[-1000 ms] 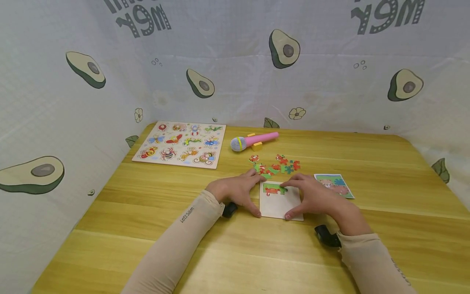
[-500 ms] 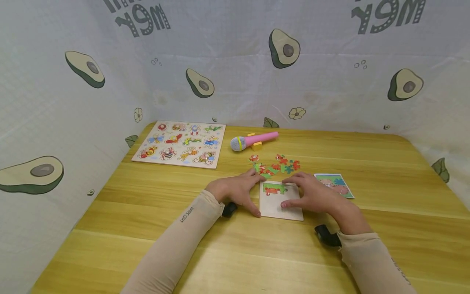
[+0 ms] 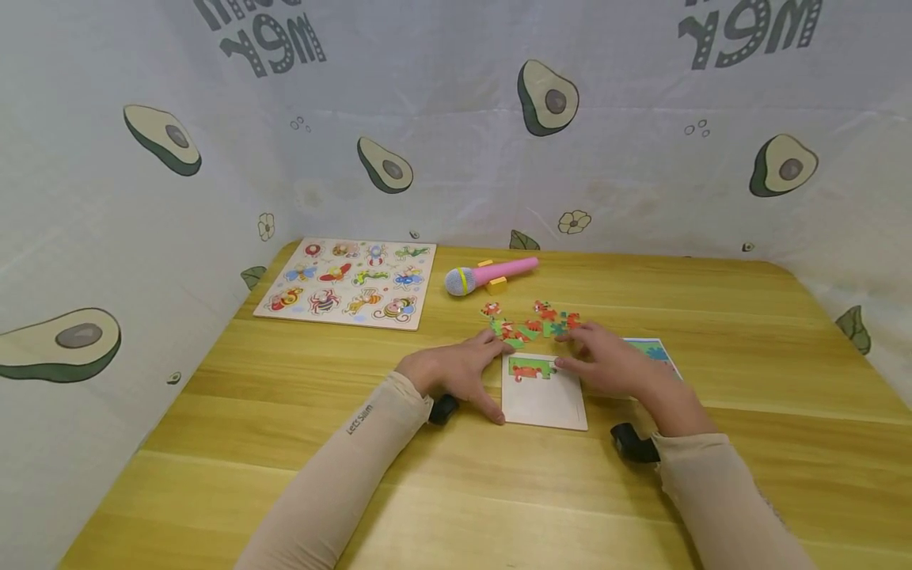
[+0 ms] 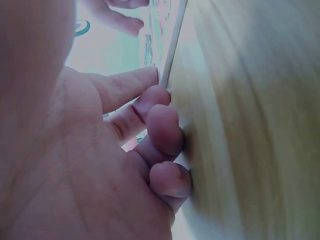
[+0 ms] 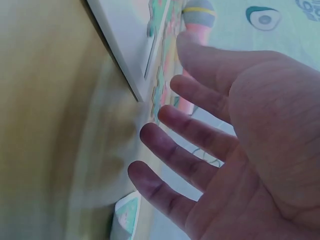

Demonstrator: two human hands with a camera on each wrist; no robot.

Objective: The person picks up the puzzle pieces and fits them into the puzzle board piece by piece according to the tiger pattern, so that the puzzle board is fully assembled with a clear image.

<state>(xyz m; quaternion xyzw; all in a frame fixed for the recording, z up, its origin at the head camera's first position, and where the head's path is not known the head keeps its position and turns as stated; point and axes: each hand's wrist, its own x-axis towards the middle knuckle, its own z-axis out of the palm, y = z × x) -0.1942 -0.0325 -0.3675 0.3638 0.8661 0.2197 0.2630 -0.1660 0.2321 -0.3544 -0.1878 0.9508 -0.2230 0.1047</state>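
A pale square puzzle board lies on the table, with several green and red pieces joined along its far edge. My left hand holds the board's left side, thumb at the near corner and index finger at the far corner; in the left wrist view the other fingertips rest on the table. Over the board's far right corner, my right hand reaches with fingers spread, towards the loose puzzle pieces. The right wrist view shows no thing between its fingers.
A picture card lies partly behind the right hand. Further back is a pink toy microphone with yellow supports. An insect peg board lies at the back left. Avocado-print cloth surrounds the wooden table's back and sides.
My right hand has lifted off the near part of the board and moved away from me, towards the loose pieces. Its thumb has left the board's middle. The left hand has stayed put.
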